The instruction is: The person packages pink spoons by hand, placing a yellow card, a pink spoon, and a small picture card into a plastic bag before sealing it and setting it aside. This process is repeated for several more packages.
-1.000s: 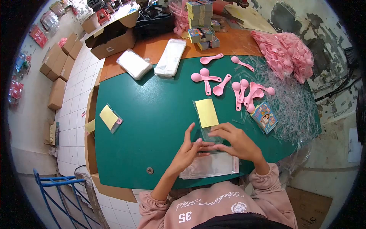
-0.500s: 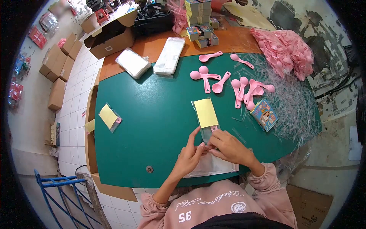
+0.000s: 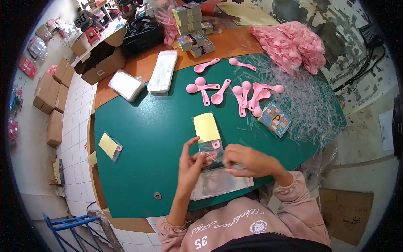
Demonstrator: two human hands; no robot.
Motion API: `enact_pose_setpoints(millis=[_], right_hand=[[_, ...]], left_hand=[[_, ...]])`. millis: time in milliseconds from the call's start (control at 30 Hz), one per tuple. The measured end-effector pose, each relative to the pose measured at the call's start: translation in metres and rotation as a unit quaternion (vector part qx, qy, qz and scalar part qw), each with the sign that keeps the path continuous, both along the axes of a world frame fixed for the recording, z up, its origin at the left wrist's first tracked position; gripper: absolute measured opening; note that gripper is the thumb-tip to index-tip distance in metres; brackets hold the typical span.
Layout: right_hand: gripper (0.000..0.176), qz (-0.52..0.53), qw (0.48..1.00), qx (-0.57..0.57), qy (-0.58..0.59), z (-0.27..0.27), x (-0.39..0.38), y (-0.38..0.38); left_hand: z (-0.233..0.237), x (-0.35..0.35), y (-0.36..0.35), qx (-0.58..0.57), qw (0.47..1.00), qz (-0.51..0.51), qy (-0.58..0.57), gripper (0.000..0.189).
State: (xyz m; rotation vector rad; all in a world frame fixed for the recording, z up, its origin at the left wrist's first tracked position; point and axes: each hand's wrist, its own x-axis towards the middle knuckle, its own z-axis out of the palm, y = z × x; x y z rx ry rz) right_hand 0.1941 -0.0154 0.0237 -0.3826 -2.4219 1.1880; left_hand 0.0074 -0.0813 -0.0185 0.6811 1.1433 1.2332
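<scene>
A clear plastic bag with a yellow card and a pink handle end inside lies on the green table. My left hand is at the bag's lower left, its thumb and a finger pinching the open end. To the right of that end is my right hand, fingers curled together; what they hold, if anything, is too small to tell. Under both hands a stack of clear bags rests at the near edge. Another packed bag lies at the left.
Pink spoons and a stack of printed cards lie beyond my hands. Clear plastic strips cover the right side. Bag stacks, card bundles and a pink sack stand at the back.
The view has shifted, so the table's contents appear further left. My right hand has moved away from my left hand, to the right of the bag's open end.
</scene>
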Motion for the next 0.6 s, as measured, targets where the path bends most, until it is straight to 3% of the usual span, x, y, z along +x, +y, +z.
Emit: enact_pose_setpoints(millis=[67,133,167,200,267,300,333,433,467,500,533,600], right_hand=[[0.018,-0.016,0.994,-0.11,0.011,0.024,0.028,0.016],[0.018,-0.036,0.989,-0.144,0.022,0.027,0.077,0.052],[0.016,-0.106,0.962,-0.251,0.018,0.033,0.105,0.07],[0.017,-0.139,0.955,-0.256,0.058,0.022,0.135,0.1],[0.023,-0.414,0.904,-0.092,-0.043,0.0,0.184,0.155],[0.023,-0.409,0.907,-0.087,-0.043,0.005,0.179,0.153],[0.028,-0.432,0.895,0.004,-0.11,0.008,0.169,0.138],[0.042,-0.467,0.789,0.279,-0.286,0.015,0.124,0.081],[0.05,-0.379,0.892,0.195,-0.152,0.013,0.088,0.061],[0.058,-0.288,0.938,0.161,-0.102,0.011,0.051,0.037],[0.059,-0.198,0.978,0.02,-0.057,0.002,0.028,0.021],[0.044,-0.2,0.977,0.042,-0.067,-0.013,-0.006,-0.007]], left_hand=[[0.0,-0.009,-0.002,0.014,0.999,-0.03,0.007,0.039],[0.0,-0.013,-0.005,0.026,0.998,-0.057,0.014,0.034],[0.0,-0.014,-0.005,0.016,0.998,-0.058,0.021,0.028],[0.0,-0.014,-0.005,0.005,0.998,-0.059,0.027,0.024],[0.001,-0.014,-0.007,-0.003,0.998,-0.058,0.032,0.022],[0.003,-0.014,-0.006,-0.007,0.997,-0.063,0.032,0.021],[0.004,-0.013,-0.007,-0.015,0.997,-0.067,0.031,0.022],[0.0,-0.01,-0.006,-0.005,0.998,-0.064,0.012,0.023],[0.001,-0.008,-0.005,-0.006,0.998,-0.063,0.014,0.023],[0.003,-0.004,-0.003,0.002,0.998,-0.055,-0.007,0.023],[0.005,-0.003,-0.002,0.01,0.998,-0.048,-0.028,0.023],[0.01,-0.005,-0.004,0.028,0.997,-0.071,-0.014,0.023]])
